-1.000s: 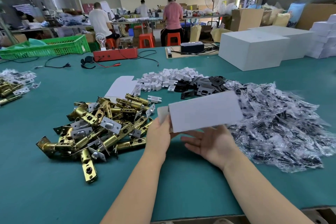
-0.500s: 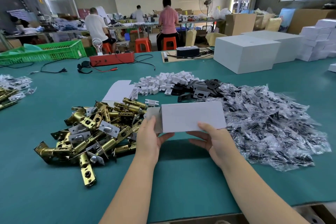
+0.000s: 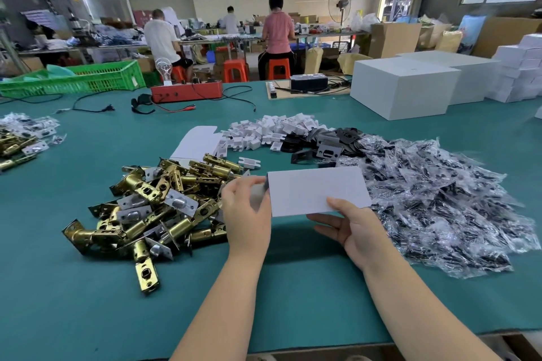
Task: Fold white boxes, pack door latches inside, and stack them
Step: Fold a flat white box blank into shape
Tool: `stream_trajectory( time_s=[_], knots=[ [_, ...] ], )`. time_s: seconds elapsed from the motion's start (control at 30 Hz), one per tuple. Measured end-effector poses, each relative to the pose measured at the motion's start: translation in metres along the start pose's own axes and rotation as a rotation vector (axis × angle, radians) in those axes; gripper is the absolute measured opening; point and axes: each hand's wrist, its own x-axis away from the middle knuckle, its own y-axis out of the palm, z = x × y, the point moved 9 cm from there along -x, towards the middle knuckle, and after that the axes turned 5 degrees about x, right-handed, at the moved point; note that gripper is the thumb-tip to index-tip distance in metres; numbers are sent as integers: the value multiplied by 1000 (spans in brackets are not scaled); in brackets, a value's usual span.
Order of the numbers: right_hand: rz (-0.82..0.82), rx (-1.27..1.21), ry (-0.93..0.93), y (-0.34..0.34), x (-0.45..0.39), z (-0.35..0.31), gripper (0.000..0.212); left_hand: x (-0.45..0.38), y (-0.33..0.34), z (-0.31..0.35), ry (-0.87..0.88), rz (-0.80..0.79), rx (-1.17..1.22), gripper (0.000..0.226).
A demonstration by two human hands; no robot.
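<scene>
while the white box [image 3: 318, 190] was held above the green table [image 3: 88, 316] beside the door latches [image 3: 158, 208], right hand [image 3: 350, 227] pinched its lower edge, left hand [image 3: 246, 211] curled on the end flap. better to crease that flap square before tucking; box was empty as far as i could judge.

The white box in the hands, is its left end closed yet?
Not yet: the white box has its left flap open under the left hand.

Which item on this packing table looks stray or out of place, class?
One brass door latch lies alone on the green table, just below the main latch pile. Otherwise nothing stands out; both hands hold the white box.
</scene>
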Motion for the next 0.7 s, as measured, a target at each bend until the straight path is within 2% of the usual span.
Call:
stream_trajectory(
  time_s=[0.13, 0.2, 0.3, 0.37, 0.43, 0.53, 0.67, 0.7],
  knots=[
    [13, 18, -6, -2, -1, 0, 15, -3, 13, -17, -183, -104, 115, 29],
    [22, 65, -21, 0, -1, 0, 17, -4, 12, -20, -189, -86, 133, 33],
    [52, 131, -69, 1, 1, -1, 21, 0, 6, -19, -143, -53, 55, 52],
    [74, 174, -100, -1, 2, -3, 22, 4, 14, -16, -135, -116, 89, 38],
    [78, 197, -117, -1, 3, -4, 21, 5, 21, -18, -213, -163, 224, 26],
    [55, 154, -107, 1, 3, -5, 18, 0, 23, -30, -376, -134, 439, 26],
    [8, 140, -95, 4, 3, -5, 18, 1, 31, -33, -446, -198, 556, 15],
    [-2, 146, -98, 5, 4, -5, 18, 3, 35, -32, -458, -233, 567, 21]
  ],
)
